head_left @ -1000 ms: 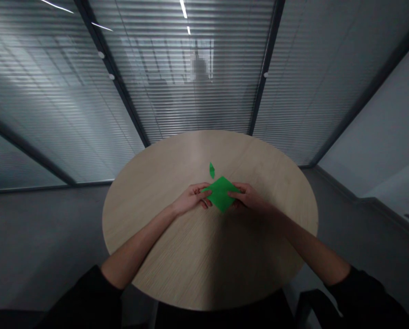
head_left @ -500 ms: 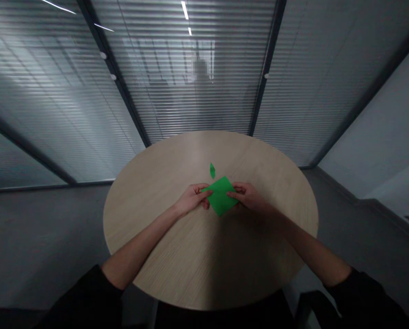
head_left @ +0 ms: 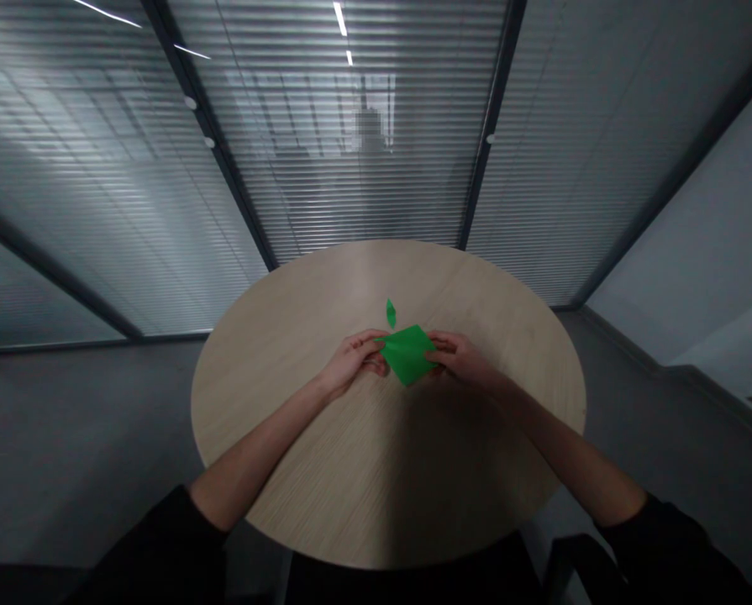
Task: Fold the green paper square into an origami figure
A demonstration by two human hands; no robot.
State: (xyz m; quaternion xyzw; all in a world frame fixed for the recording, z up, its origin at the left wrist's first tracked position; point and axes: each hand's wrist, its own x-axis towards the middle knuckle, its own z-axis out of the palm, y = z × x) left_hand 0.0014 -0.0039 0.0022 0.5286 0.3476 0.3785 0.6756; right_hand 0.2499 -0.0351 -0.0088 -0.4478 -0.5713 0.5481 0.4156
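A round worktop (head_left: 312,487) is spreading beneath the green sheet (head_left: 408,355). At the sheet's sides, the left hand (head_left: 355,357) and right hand (head_left: 460,357) are pinching it, so its handling is seemingly awaiting completion. The sheet is looking diamond-shaped, slightly bent. Just beyond it, a leaf-shaped green piece (head_left: 391,313) is lying separate.

The green sheet (head_left: 407,357) hides some fingertips of my left hand (head_left: 355,360) and right hand (head_left: 459,357), and my thumbs cover its side corners. The green scrap (head_left: 391,314) is too small for me to tell its folds. My black sleeves (head_left: 174,542) run off the bottom edge. Pixelation blurs part of a dim shape (head_left: 370,132) at the blinds (head_left: 325,202).
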